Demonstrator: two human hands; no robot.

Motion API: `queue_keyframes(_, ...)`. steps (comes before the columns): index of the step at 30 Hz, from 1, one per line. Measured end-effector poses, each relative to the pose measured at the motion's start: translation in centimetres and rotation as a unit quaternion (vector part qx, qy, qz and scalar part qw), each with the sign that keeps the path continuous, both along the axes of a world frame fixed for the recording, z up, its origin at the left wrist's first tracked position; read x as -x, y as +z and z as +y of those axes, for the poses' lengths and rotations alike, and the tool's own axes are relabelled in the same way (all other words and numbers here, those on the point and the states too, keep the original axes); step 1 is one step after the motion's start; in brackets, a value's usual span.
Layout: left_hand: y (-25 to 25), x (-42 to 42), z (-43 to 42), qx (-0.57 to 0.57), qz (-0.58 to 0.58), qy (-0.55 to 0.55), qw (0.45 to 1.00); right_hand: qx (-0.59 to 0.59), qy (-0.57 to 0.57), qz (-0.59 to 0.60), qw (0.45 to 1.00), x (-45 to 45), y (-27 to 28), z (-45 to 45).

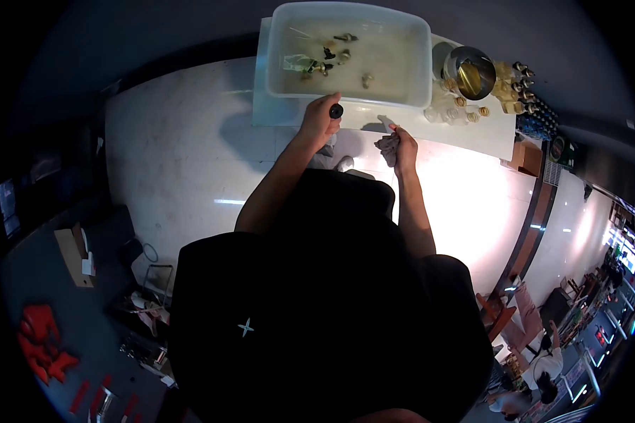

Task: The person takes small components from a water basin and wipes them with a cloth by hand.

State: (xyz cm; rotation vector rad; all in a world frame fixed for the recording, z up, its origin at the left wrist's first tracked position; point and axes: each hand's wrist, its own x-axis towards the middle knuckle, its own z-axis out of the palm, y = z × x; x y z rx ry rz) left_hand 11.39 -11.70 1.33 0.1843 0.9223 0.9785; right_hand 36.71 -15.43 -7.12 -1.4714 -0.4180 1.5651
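My left hand (pixel 319 125) is closed around a dark object with a round black end (pixel 336 111), just in front of a translucent plastic tub (pixel 349 97). What kind of object it is, I cannot tell. My right hand (pixel 406 149) grips a crumpled grey cloth (pixel 387 148) near the table edge. A pale, pointed piece (pixel 385 120) shows just above those fingers; whether they hold it is unclear. Inside the tub, in cloudy liquid, lie several small metal and dark fittings (pixel 345 38) and a clear greenish piece (pixel 298 63).
Right of the tub on the white table (pixel 490 134) stands a metal bowl (pixel 481 84) with something yellow in it. Several gold-topped clear bottles (pixel 453 113) and dark-capped ones (pixel 518 88) crowd beside it. A cardboard box (pixel 525 157) sits past the table's right end. Other people (pixel 545 363) are at lower right.
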Motion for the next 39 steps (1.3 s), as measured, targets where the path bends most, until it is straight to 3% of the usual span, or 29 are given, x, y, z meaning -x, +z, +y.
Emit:
queue_keyframes(6, 0.0, 0.0, -0.5, 0.007, 0.010, 0.010, 1.000, -0.103, 0.013, -0.042, 0.994, -0.8, -4.2, 1.9)
queue_keyframes(9, -0.7, -0.1, -0.5, 0.011, 0.014, 0.012, 1.000, -0.036, 0.021, -0.047, 0.998, -0.2, -6.1, 2.4)
queue_keyframes(10, -1.1, -0.4, -0.5, 0.015, 0.016, 0.011, 1.000, 0.039, 0.063, 0.001, 0.997, -0.8, -5.3, 2.3)
queue_keyframes(14, -1.6, -0.8, -0.3, 0.015, -0.002, 0.013, 1.000, 0.002, 0.068, 0.025, 0.997, -1.8, -5.7, 1.6)
queue_keyframes(17, -1.6, -1.7, -0.1, 0.029, 0.005, 0.003, 1.000, -0.027, 0.055, -0.031, 0.998, -3.8, -10.0, 1.1)
queue_keyframes(23, -0.7, -1.9, 0.1, 0.029, 0.007, -0.014, 0.999, -0.034, -0.042, 0.025, 0.998, -3.1, -5.8, 0.4)
queue_keyframes(29, -0.6, -2.1, 0.7, 0.013, 0.015, -0.028, 0.999, -0.060, -0.059, -0.013, 0.996, -3.7, -9.6, 1.0)
queue_keyframes(35, -0.5, -2.1, 1.5, 0.024, 0.021, -0.021, 0.999, -0.079, -0.093, 0.034, 0.992, -3.0, -10.7, 1.0)
queue_keyframes(39, -0.6, -1.9, 2.1, 0.024, 0.015, -0.018, 0.999, -0.069, -0.057, 0.044, 0.995, -2.9, -9.9, 0.9)
